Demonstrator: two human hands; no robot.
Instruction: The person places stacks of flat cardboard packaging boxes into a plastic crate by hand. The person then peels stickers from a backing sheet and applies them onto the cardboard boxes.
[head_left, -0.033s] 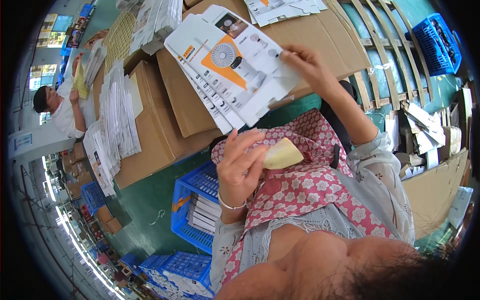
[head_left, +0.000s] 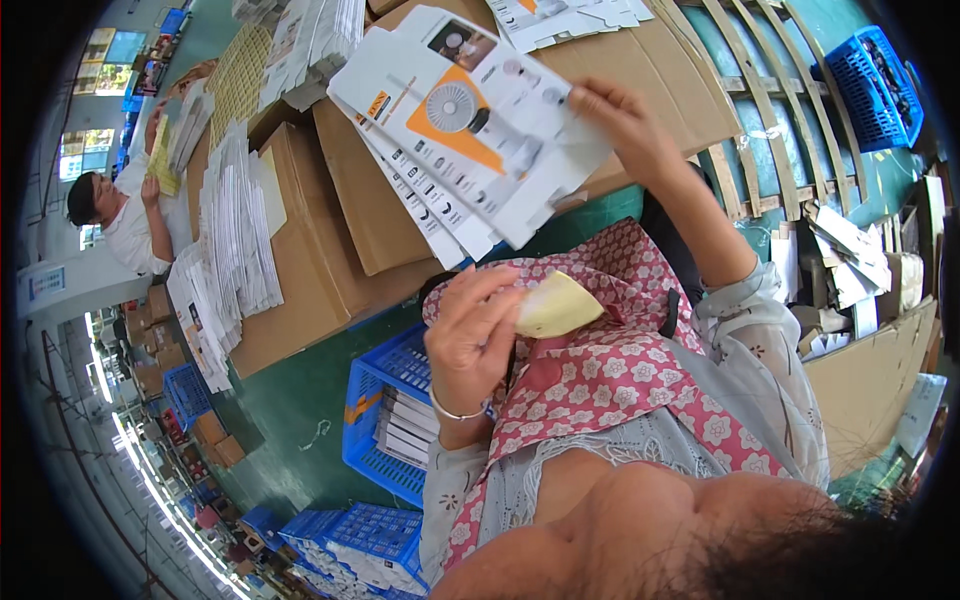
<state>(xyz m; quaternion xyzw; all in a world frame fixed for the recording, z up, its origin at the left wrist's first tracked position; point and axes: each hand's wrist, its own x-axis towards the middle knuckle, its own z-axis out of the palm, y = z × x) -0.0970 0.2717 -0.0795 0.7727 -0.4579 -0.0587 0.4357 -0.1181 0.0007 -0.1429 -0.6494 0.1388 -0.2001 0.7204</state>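
Note:
My right hand [head_left: 628, 128] pinches the right edge of a flat, unfolded white carton [head_left: 545, 170] printed with a small fan on an orange patch. That carton tops a fanned stack of similar flat cartons [head_left: 400, 195] lying on brown cardboard boxes. Closer to my body, my left hand [head_left: 468, 325] is closed on a small, curved pale-yellow piece of paper [head_left: 562, 305]; it is held in front of a pink flowered apron [head_left: 620, 375]. The fingertips of my left hand are partly hidden behind one another.
Bundles of flat cartons [head_left: 240, 230] stand on brown boxes [head_left: 310, 270] to the left. A blue crate [head_left: 360, 460] is at lower left, another blue basket [head_left: 875, 90] beside a wooden pallet [head_left: 770, 100] at upper right. A co-worker [head_left: 135, 225] holds yellow sheets at far left.
The top carton has shifted slightly right and down in my right hand, which also moved a little right. My left hand, with the yellow paper, has moved slightly left.

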